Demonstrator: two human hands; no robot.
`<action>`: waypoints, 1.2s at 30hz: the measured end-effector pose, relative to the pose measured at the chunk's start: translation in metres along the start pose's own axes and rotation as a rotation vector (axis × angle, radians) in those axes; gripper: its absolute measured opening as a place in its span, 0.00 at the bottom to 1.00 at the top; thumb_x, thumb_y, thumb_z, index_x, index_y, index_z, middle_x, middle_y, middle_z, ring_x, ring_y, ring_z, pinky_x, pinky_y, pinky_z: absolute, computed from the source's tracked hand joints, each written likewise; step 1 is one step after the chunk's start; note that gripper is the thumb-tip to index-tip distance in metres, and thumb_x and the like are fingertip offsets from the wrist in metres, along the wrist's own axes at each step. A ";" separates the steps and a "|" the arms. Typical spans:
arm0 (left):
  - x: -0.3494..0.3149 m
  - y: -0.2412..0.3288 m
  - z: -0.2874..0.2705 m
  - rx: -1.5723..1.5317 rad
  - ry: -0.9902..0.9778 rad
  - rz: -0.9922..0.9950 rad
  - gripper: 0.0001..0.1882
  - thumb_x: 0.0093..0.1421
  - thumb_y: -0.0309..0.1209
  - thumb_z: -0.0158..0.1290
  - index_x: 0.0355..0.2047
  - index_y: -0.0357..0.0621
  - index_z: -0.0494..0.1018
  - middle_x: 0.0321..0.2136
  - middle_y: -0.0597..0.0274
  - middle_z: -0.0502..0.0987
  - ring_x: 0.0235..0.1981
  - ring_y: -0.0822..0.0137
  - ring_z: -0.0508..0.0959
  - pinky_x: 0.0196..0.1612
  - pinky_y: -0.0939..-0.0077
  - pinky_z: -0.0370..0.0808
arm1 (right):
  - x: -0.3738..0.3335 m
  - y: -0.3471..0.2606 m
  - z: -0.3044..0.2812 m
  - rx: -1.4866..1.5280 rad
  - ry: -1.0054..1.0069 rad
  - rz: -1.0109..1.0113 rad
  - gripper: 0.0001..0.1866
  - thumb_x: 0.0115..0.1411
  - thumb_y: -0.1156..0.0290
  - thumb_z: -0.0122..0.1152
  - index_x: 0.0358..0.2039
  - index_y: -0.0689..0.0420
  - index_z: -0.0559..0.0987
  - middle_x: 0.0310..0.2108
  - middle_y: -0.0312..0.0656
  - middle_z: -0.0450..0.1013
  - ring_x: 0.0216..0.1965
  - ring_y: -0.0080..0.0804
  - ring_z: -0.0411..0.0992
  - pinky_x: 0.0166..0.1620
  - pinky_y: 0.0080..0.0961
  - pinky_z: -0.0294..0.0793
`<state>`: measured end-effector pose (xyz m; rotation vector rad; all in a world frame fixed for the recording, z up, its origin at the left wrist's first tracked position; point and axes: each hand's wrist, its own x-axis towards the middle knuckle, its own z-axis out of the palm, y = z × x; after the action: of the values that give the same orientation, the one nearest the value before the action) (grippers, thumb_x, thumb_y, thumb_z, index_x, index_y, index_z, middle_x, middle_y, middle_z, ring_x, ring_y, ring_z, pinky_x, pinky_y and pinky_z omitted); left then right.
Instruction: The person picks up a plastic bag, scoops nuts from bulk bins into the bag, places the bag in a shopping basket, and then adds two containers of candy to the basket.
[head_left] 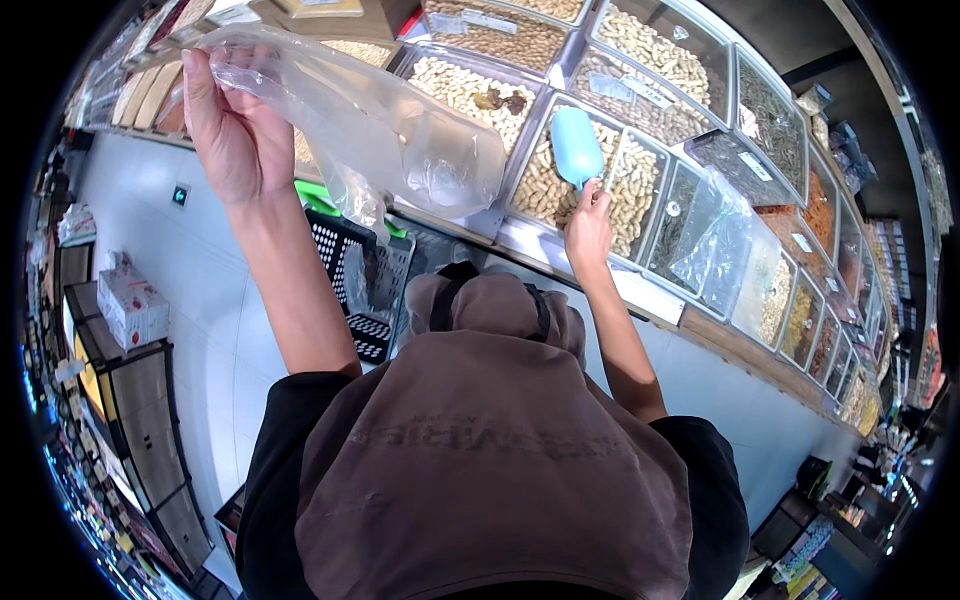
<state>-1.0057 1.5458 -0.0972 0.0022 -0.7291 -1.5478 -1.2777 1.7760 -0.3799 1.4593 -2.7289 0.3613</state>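
My left hand (245,140) is raised at the far left of the counter, gripping the mouth end of a clear plastic bag (385,115). The bag stretches rightward over the bins and looks empty. Some of my left fingers are hidden behind the film. In my right hand (588,235) is the handle of a light blue scoop (576,147). Its blade lies over a bin of unshelled peanuts (540,195), at or just above the nuts. Whether the blade holds any nuts I cannot tell. Another bin of pale peanuts (450,85) lies beyond, with a few dark pieces on top.
Clear-lidded bins (660,60) of dry goods cover the sloping counter. A loose clear bag (715,235) drapes over bins to my right. Below my left forearm stands a perforated shopping basket (400,265) with green parts. A white box (133,305) sits on a shelf at left.
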 end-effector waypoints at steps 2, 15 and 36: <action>-0.020 0.017 -0.005 0.026 -0.076 -0.022 0.10 0.68 0.34 0.51 0.34 0.40 0.69 0.25 0.68 0.67 0.28 0.74 0.66 0.36 0.80 0.68 | 0.001 -0.014 0.003 0.058 0.010 0.041 0.35 0.53 0.78 0.57 0.62 0.72 0.60 0.41 0.55 0.65 0.37 0.50 0.74 0.38 0.41 0.76; -0.237 0.064 -0.049 0.514 0.356 -0.217 0.08 0.67 0.30 0.52 0.31 0.45 0.66 0.29 0.64 0.75 0.27 0.77 0.75 0.30 0.87 0.73 | -0.025 -0.112 -0.030 0.419 -0.562 -0.788 0.57 0.45 0.67 0.72 0.71 0.54 0.47 0.57 0.57 0.66 0.59 0.53 0.63 0.62 0.42 0.60; -0.353 0.194 -0.198 1.230 0.270 -0.603 0.38 0.49 0.29 0.66 0.59 0.42 0.62 0.57 0.50 0.65 0.58 0.57 0.66 0.58 0.64 0.66 | -0.149 -0.325 0.076 1.034 -0.980 -0.797 0.12 0.49 0.77 0.57 0.37 0.63 0.78 0.27 0.48 0.78 0.32 0.45 0.79 0.37 0.36 0.76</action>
<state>-0.6986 1.7888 -0.3169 1.4129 -1.4268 -1.3531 -0.9205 1.7079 -0.4111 3.5483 -1.9863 1.4112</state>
